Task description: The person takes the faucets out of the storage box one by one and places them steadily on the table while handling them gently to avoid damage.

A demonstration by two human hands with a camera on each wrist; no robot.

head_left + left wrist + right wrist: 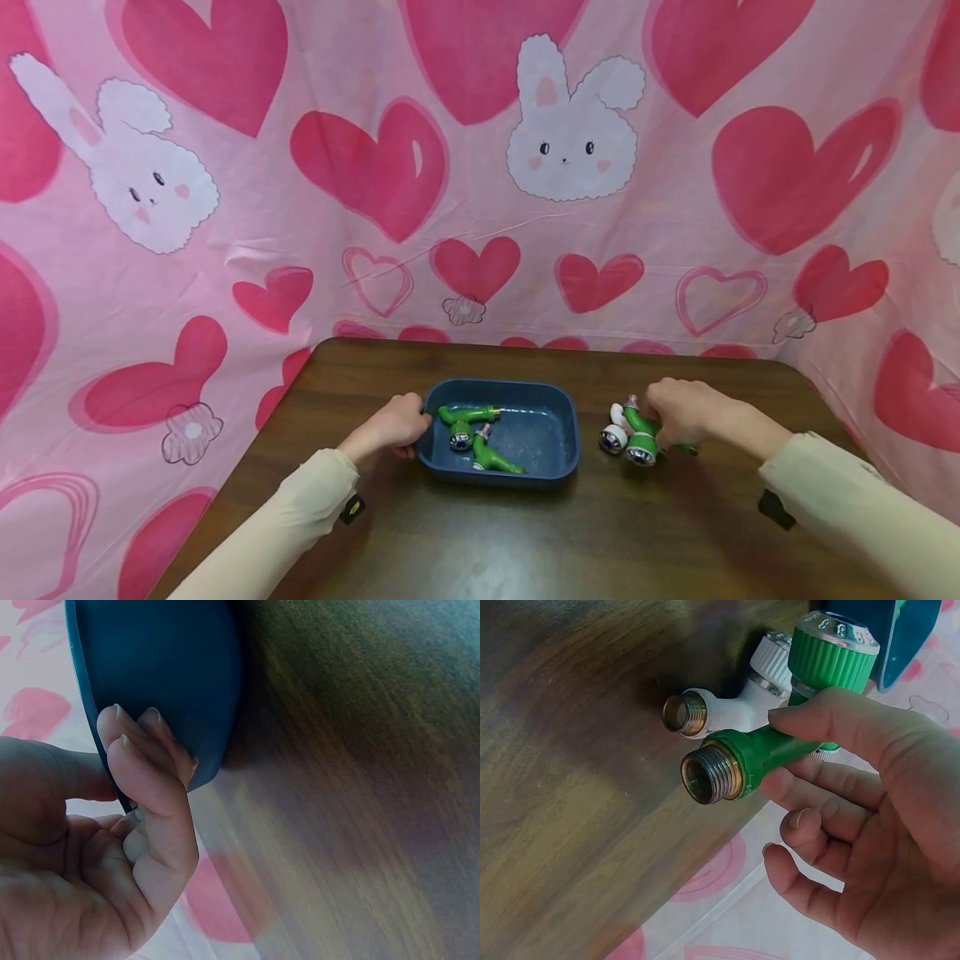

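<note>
On the left of the table, my left hand (400, 423) grips the short side of a blue plastic tray (573, 433), thumb on one face of the wall and fingers on the other (161, 660). Inside the tray, toward its left, lie two green plumbing valves, one (460, 427) behind the other (497, 460). To the right of the tray, my right hand (681, 410) pinches another green valve (750, 757) by its body between thumb and fingers. Its threaded brass end and ribbed knob show. Close beside it is a white valve (731, 712), its knob facing me in the head view.
The brown wooden table (510, 533) ends at a pink cloth (480, 208) with hearts and rabbits, hung behind and at both sides. A bit of green (686, 449) shows under my right hand. Dark wrist devices (352, 508) sit below both sleeves.
</note>
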